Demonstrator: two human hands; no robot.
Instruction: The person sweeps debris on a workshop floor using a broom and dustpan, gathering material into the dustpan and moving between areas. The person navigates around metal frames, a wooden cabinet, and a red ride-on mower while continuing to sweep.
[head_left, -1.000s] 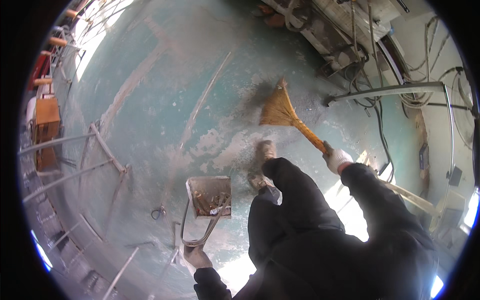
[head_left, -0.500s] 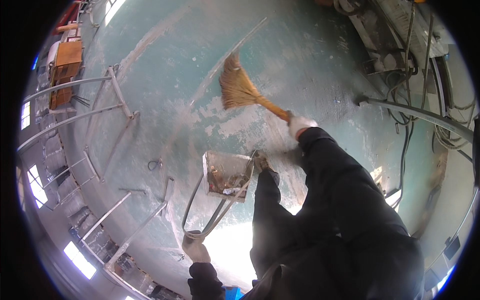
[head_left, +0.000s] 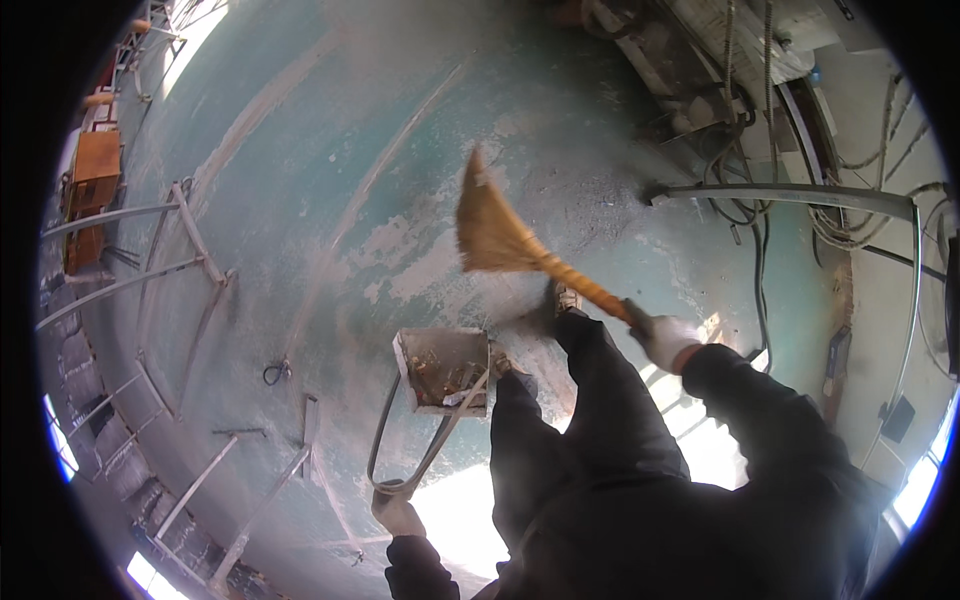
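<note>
In my gloved right hand (head_left: 664, 336) is the yellow handle of a straw broom (head_left: 502, 232). Its bristles fan out over the floor, ahead of my feet and pointing away to the left. My gloved left hand (head_left: 398, 508) is closed round the end of the long looped handle of a metal dustpan (head_left: 445, 343). The boxy pan stands at floor level beside my left shoe (head_left: 512, 361), its inside holding brown debris and some pale scraps. Whether the bristles touch the floor cannot be made out.
Metal frames (head_left: 180, 235) stand at the left, near an orange-brown cabinet (head_left: 95, 172). On the right are a curved metal tube frame (head_left: 790, 192), hanging cables (head_left: 757, 270) and machinery (head_left: 690, 85). A small dark wire loop (head_left: 274, 374) lies on the worn green floor (head_left: 330, 160).
My right hand has drawn the broom back toward my body and to the right. The dustpan stays close to my left shoe, still in my left hand. My view has shifted somewhat.
</note>
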